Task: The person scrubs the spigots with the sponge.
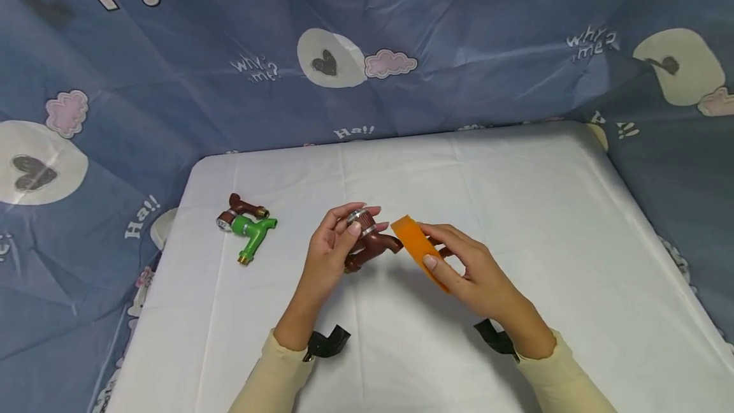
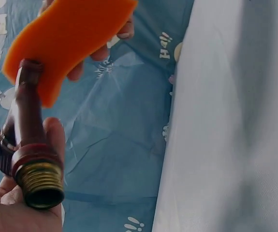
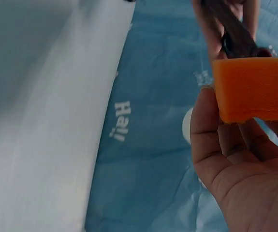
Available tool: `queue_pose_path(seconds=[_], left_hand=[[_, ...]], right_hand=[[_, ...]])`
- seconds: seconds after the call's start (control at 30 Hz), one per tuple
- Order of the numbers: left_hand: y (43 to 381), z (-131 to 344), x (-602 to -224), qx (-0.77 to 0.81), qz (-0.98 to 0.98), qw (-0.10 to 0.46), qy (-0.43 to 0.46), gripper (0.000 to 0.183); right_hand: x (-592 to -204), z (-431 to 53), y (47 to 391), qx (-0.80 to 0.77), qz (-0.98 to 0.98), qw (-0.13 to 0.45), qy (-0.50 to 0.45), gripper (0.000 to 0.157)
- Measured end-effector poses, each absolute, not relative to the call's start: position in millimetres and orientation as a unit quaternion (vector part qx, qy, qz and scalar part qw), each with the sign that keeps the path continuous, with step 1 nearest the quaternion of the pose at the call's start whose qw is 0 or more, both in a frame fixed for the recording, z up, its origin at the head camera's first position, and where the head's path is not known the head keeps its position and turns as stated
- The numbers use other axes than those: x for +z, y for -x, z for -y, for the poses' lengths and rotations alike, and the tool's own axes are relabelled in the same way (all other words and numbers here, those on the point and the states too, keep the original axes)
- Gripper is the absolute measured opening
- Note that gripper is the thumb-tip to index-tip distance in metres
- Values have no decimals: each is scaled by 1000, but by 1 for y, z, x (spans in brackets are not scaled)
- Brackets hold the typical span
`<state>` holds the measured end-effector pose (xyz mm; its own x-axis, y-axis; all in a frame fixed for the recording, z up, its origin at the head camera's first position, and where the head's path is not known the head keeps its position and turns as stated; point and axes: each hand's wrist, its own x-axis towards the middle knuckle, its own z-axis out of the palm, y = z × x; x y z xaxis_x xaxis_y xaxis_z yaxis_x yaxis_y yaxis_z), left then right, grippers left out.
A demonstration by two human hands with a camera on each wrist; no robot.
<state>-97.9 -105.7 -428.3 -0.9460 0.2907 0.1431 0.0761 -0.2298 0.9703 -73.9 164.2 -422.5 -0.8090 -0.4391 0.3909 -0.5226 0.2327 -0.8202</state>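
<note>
My left hand point(image 1: 332, 247) grips a brown faucet point(image 1: 374, 246) by its ribbed, silver-ringed knob, thumb across the front. In the left wrist view the faucet's brass threaded inlet point(image 2: 39, 186) points toward the camera, and its spout end overlaps an orange sponge point(image 2: 71, 36). That sponge point(image 1: 415, 247) is held by my right hand point(image 1: 467, 266), pinched between thumb and fingers, with its upper end right by the spout. Seen from the right wrist, the sponge point(image 3: 255, 89) hides part of the fingers and the spout's tip. Both hands are above the white table.
On the left of the white-covered table point(image 1: 516, 209) lie a green faucet point(image 1: 252, 231) and another brown faucet point(image 1: 246, 207), close together. A blue printed cloth point(image 1: 459, 81) hangs behind the table and along its sides. Black straps point(image 1: 329, 341) are on both wrists.
</note>
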Motion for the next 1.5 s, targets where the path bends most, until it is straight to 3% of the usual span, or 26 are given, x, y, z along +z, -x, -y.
queue_pose_path(seconds=[0.2, 0.57, 0.93, 1.23, 1.5], left_hand=[[96, 101, -427, 762, -637, 37, -114, 40], [97, 90, -424, 780, -620, -37, -79, 43], [94, 85, -423, 787, -614, -32, -44, 47], [103, 90, -421, 812, -579, -40, -65, 46], [108, 94, -421, 831, -549, -23, -86, 45]], right_hand=[[-421, -149, 71, 584, 752, 30, -304, 52], [-421, -109, 74, 636, 698, 109, -309, 57], [-436, -89, 77, 677, 682, 78, -266, 52], [-442, -83, 74, 618, 730, 110, -270, 56], [-449, -85, 65, 576, 756, 95, -295, 54]])
